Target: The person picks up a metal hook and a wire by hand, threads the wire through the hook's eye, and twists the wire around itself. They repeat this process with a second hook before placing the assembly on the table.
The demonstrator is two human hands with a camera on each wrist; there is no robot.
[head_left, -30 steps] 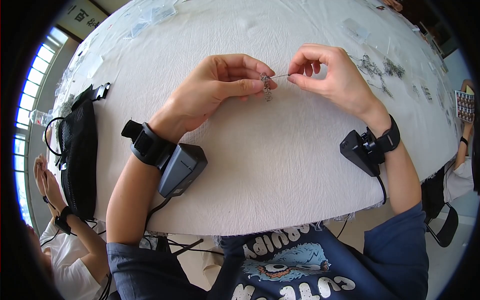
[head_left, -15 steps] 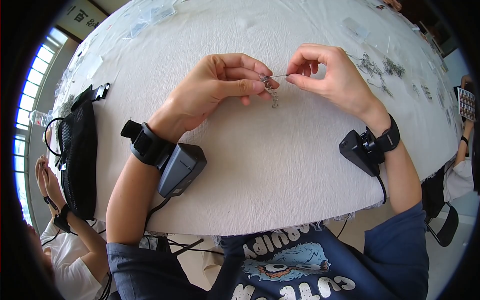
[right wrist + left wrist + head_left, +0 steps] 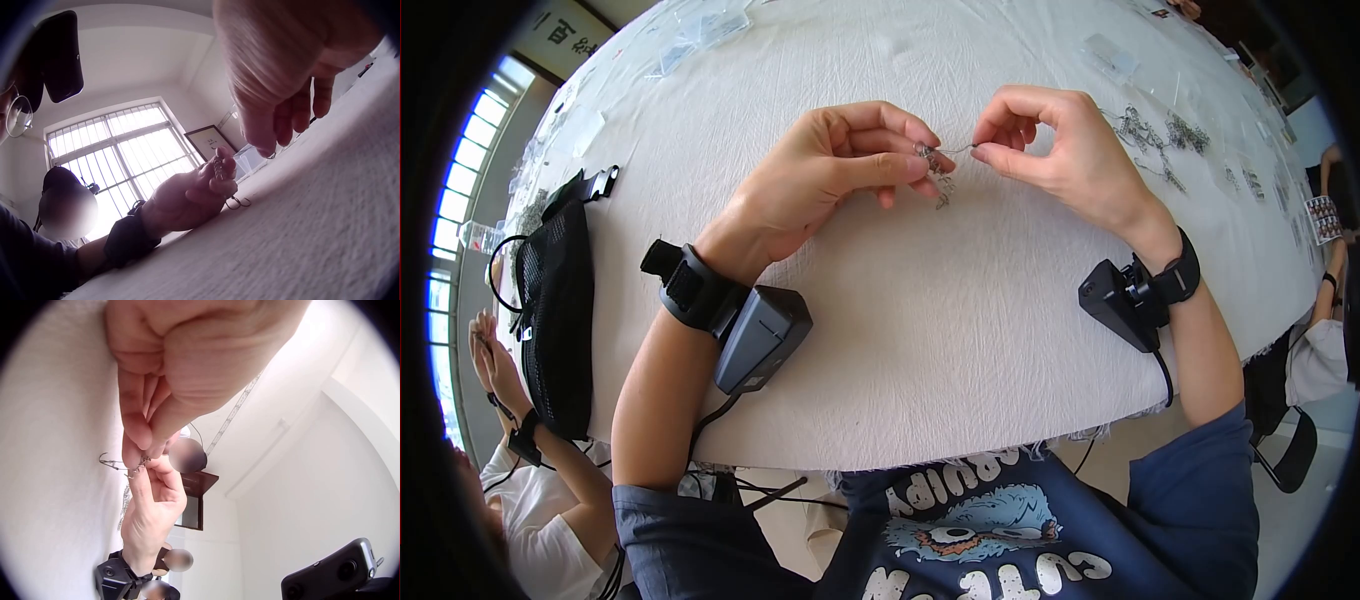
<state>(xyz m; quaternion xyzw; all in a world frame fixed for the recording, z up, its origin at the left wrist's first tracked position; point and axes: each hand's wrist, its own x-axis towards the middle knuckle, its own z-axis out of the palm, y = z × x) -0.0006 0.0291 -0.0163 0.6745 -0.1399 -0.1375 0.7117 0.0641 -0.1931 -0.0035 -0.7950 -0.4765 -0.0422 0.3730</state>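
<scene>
My left hand (image 3: 855,160) pinches a small bunch of metal fishing hooks (image 3: 943,188) between thumb and fingers. Part of the bunch hangs below the fingertips; the rest is hidden by them. In the right wrist view, curved hooks (image 3: 237,202) dangle under that hand, and a coiled metal piece (image 3: 218,169) shows at its fingers. A thin strand (image 3: 960,151) runs from the bunch to my right hand (image 3: 1058,135), whose thumb and forefinger pinch its far end. Both hands are above the cloth, a short gap between their fingertips.
Tangled piles of metal hooks (image 3: 1140,132) lie on the white tablecloth (image 3: 920,340) to the right. Clear plastic bags (image 3: 700,40) are at the far left. A black mesh bag (image 3: 560,310) rests at the left edge. Other people sit on both sides.
The hanging hooks have swung and turned below my left fingertips. The strand between the hands has gone from straight to slightly bowed. Both hands have barely moved.
</scene>
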